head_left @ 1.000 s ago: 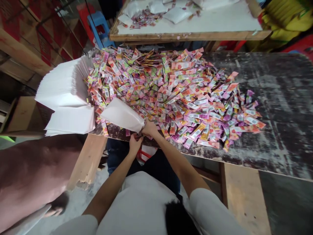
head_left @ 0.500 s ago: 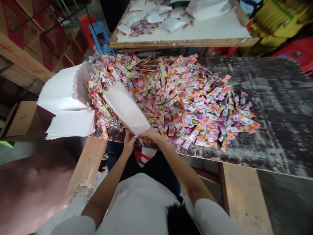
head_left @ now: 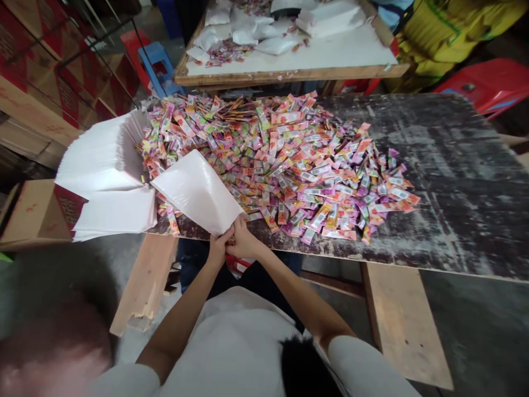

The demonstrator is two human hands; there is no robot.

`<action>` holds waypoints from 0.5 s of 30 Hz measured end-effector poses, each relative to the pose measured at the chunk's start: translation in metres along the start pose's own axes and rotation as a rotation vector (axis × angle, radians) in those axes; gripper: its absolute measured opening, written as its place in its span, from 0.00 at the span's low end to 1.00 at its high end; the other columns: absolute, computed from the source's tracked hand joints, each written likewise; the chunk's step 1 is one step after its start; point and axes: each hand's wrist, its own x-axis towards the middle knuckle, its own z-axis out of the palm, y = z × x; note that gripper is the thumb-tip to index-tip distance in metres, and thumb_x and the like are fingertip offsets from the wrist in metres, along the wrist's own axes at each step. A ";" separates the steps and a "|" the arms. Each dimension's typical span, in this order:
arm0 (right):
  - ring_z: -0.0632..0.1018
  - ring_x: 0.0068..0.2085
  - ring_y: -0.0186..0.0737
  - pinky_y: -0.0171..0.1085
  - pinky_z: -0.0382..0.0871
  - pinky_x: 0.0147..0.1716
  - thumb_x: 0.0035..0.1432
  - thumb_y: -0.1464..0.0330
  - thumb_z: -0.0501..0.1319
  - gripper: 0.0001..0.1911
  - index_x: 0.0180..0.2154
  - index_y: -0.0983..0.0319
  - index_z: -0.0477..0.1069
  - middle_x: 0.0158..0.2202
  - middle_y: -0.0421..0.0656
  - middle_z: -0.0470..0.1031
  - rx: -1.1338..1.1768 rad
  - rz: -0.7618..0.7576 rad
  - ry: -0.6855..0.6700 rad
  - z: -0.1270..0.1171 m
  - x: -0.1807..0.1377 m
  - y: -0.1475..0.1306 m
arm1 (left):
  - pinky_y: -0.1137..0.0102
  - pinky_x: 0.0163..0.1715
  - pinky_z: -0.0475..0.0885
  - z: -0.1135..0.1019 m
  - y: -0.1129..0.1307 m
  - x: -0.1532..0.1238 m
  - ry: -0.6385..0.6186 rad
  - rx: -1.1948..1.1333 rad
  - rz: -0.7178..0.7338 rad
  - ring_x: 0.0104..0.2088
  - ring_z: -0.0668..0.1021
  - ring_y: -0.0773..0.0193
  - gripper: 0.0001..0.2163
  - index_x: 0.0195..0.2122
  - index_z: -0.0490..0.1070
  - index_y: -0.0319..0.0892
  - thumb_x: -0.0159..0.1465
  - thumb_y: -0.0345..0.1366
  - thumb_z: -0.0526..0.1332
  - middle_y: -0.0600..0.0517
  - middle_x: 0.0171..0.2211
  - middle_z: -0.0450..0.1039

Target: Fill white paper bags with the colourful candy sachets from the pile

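Both my hands meet at the near edge of the dark worn table (head_left: pixel 454 182). My left hand (head_left: pixel 217 248) and my right hand (head_left: pixel 242 240) pinch the lower corner of a white plastic bag (head_left: pixel 196 190), which fans up and to the left over the table edge. Just beyond it spreads a big heap of small colourful sachets (head_left: pixel 281 160), pink, orange, green and purple. A stack of flat white bags (head_left: pixel 107 171) lies at the table's left end, partly on a cardboard box (head_left: pixel 31 212).
A second table (head_left: pixel 330 52) behind holds white filled bags and loose sachets. Red-printed cartons (head_left: pixel 53 71) and a blue stool (head_left: pixel 159 60) stand at the left, a red chair (head_left: pixel 487 80) at the far right. Wooden table legs (head_left: pixel 403 325) flank my knees.
The white bag swung from pointing left to standing up, then spread wider. My hands drew together at its corner. The view shifted slightly.
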 end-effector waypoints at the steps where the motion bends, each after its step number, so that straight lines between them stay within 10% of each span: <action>1: 0.57 0.66 0.57 0.54 0.58 0.64 0.39 0.71 0.68 0.50 0.65 0.67 0.54 0.64 0.57 0.56 0.098 -0.005 -0.040 -0.002 -0.002 0.002 | 0.68 0.48 0.73 0.000 0.003 0.001 0.057 -0.036 -0.003 0.42 0.81 0.58 0.19 0.37 0.78 0.40 0.43 0.36 0.74 0.52 0.35 0.81; 4: 0.70 0.58 0.49 0.49 0.69 0.57 0.49 0.60 0.65 0.41 0.63 0.63 0.58 0.60 0.52 0.65 0.443 0.023 -0.063 -0.005 -0.009 0.008 | 0.68 0.39 0.75 -0.002 0.013 0.005 0.160 -0.138 -0.132 0.31 0.81 0.62 0.17 0.34 0.76 0.39 0.42 0.37 0.72 0.53 0.29 0.80; 10: 0.76 0.32 0.35 0.39 0.75 0.31 0.41 0.56 0.72 0.41 0.54 0.59 0.59 0.53 0.50 0.70 0.598 0.277 0.481 0.012 -0.022 0.017 | 0.66 0.36 0.76 -0.013 0.026 -0.016 0.133 -0.180 -0.333 0.28 0.81 0.60 0.16 0.33 0.74 0.40 0.41 0.35 0.70 0.52 0.28 0.80; 15: 0.72 0.30 0.34 0.34 0.69 0.30 0.45 0.56 0.70 0.22 0.37 0.59 0.65 0.32 0.38 0.73 0.627 0.214 0.386 0.042 -0.058 0.021 | 0.64 0.37 0.76 -0.040 0.015 -0.052 0.210 -0.077 -0.376 0.28 0.81 0.59 0.20 0.32 0.74 0.40 0.35 0.34 0.71 0.54 0.26 0.79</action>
